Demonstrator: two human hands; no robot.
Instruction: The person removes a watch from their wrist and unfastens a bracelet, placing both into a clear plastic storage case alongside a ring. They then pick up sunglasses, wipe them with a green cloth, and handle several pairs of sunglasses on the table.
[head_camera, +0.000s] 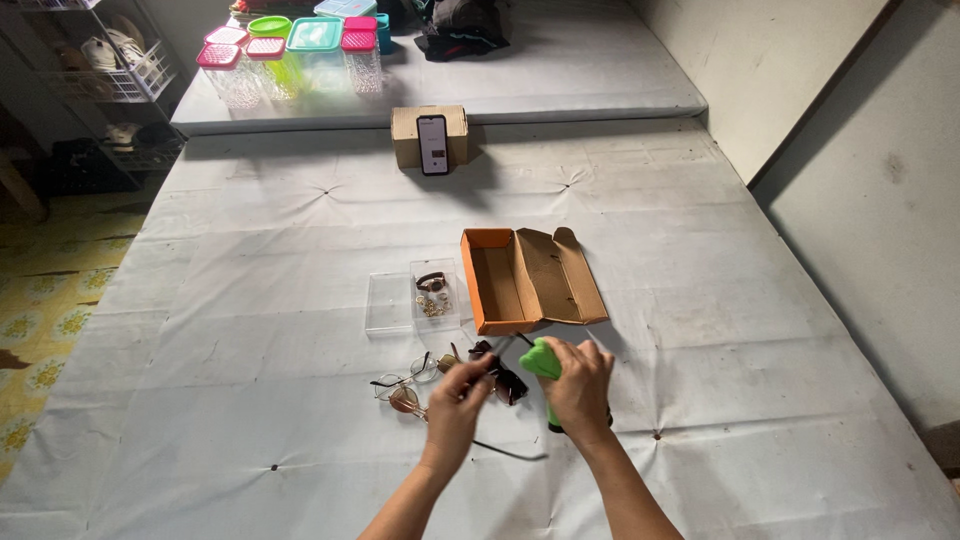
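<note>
2 hands (520, 392) closed on dark sunglasses (500, 372) and green cloth (541, 359), orange open carton (522, 280) just beyond.

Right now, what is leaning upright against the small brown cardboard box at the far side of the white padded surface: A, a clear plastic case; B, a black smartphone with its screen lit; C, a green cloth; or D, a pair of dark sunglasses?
B: a black smartphone with a lit screen stands propped against the front of the small brown cardboard box, far from both hands.
</note>
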